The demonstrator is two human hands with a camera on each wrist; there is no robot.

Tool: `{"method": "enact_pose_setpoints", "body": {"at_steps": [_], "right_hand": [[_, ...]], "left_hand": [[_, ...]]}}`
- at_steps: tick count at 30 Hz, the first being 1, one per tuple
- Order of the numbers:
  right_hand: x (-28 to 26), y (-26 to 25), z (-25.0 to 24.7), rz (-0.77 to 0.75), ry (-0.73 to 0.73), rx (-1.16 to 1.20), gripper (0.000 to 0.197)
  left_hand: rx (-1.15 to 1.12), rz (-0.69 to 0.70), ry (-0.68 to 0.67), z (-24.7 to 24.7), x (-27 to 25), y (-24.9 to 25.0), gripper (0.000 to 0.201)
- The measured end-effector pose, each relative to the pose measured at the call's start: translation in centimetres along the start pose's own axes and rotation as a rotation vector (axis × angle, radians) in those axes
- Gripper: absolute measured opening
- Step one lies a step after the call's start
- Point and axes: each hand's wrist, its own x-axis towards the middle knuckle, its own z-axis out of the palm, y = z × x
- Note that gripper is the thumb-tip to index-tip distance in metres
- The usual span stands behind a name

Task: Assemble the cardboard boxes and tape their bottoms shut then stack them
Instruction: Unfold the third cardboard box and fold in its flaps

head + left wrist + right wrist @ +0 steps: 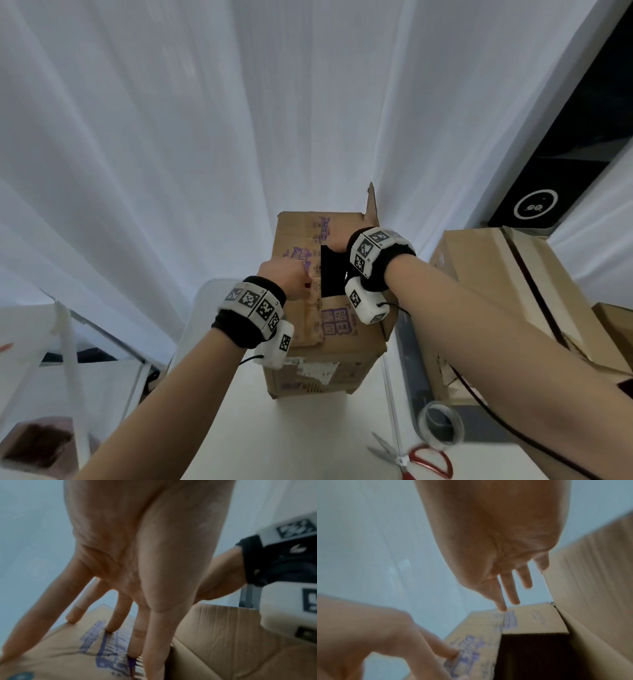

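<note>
A brown cardboard box with purple print stands on the white table. Its top flaps are partly folded in, with a dark gap between them. My left hand presses the left flap down with straight, spread fingers. My right hand reaches over the gap, and its straight index fingertip touches the far flap. The right-hand flap still stands upright beside that hand. Neither hand holds anything.
A clear tape roll and red-handled scissors lie near the table's front right. Stacked cardboard boxes stand at the right below a black appliance. A white curtain hangs behind the table.
</note>
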Motion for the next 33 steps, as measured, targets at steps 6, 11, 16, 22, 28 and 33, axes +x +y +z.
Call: {"method": "enact_pose_setpoints", "body": {"at_steps": [6,11,16,22,28,33], "right_hand": [[-1.6,3.6,-1.7,0.222,0.12,0.301,0.07],[-2.9,5.4,0.0,0.121,0.075,0.498,0.087],[-3.5,4.5,0.8,0.082,0.08,0.366,0.086],[-4.7,1.6,-0.3,0.012,-0.047,0.286,0.072],[-4.6,0.7,1.5,-0.071,-0.276,0.101,0.037],[-3.9,2.1,4.7,-0.08,-0.297,-0.023,0.056]], "left_hand": [[0.051,-0.013,-0.014,-0.4,0.2,-0.1,0.059],[0.064,-0.062,-0.02,-0.1,0.4,-0.8,0.094],[0.042,-0.093,-0.02,-0.1,0.5,-1.1,0.096],[0.018,-0.105,-0.013,0.2,0.5,-1.4,0.097],[0.035,-0.11,-0.016,0.1,0.3,-1.1,0.098],[0.024,-0.087,-0.007,0.0,-0.2,-1.1,0.101]]}}
